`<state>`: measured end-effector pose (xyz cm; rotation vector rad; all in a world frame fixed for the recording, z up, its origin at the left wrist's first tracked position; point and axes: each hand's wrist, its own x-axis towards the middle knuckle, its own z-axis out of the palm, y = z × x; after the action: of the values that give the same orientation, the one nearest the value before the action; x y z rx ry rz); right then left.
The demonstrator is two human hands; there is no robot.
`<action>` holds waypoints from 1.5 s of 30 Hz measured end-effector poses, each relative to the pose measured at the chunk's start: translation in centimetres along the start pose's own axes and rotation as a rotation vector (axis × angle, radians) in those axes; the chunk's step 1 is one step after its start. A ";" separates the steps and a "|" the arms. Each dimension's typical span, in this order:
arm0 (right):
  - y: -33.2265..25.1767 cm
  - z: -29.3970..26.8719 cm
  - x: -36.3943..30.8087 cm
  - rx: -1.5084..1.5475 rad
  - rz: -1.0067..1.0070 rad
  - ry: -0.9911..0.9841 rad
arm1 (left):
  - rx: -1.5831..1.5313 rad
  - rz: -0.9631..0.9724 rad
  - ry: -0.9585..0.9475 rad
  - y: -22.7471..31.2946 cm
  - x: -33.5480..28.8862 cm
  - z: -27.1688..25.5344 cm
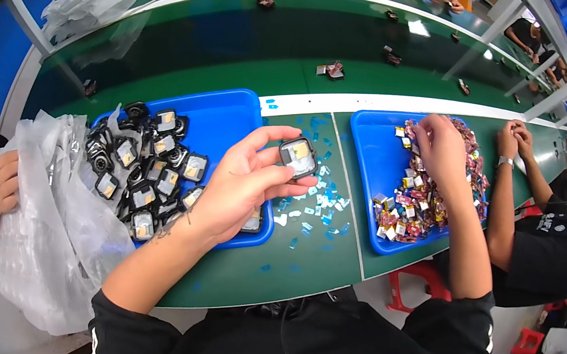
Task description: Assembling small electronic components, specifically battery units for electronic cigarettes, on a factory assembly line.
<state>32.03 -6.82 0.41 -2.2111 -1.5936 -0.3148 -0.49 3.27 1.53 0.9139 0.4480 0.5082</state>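
Note:
My left hand (241,181) pinches a square black smartwatch casing (299,157) between thumb and fingers, its inner side with a silver and yellow part facing up. It is raised over the table between two blue trays. Over the right blue tray (365,183) is my right hand (442,147), fingers bent together at the far part of a heap of small red, yellow and white electronic parts (406,205). Whatever sits in those fingertips is hidden. Below and left of my left hand, similar black casings (150,170) fill much of the left blue tray (232,105).
Small blue film pieces (328,203) lie scattered between the trays. Beyond a white rail (311,103) runs a green conveyor belt (208,44) with spaced-out parts. A person at left touches a plastic bag (60,214) overlapping the left tray. Another person (550,221) works close on the right.

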 end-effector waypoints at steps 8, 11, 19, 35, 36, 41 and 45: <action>-10.7 -2.4 -5.3 1.299 0.247 -0.098 | 0.451 0.193 -0.002 -1.0 -0.3 0.8; -13.2 -1.5 -6.6 1.473 0.212 -0.114 | 0.840 0.394 -0.053 -1.1 -0.5 1.0; -15.3 -1.0 -6.9 1.579 0.213 -0.200 | 0.766 0.449 0.010 -1.6 -0.8 0.9; -14.0 -2.4 -5.9 1.477 0.207 -0.494 | 0.959 0.687 -0.019 -1.3 -1.3 1.5; -13.9 -2.5 -5.9 1.478 0.207 -0.493 | 0.940 0.596 -0.025 -1.2 -1.3 1.4; -13.5 -3.2 -5.8 1.344 0.074 -0.529 | 0.937 0.569 -0.030 -1.2 -1.4 1.3; -13.6 -3.1 -5.9 1.282 0.107 -0.583 | 0.974 0.501 -0.033 -1.0 -1.6 1.6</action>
<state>17.45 -9.50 3.35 -1.3303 -1.2590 1.1552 -0.67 0.82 1.78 1.9983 0.4331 0.7394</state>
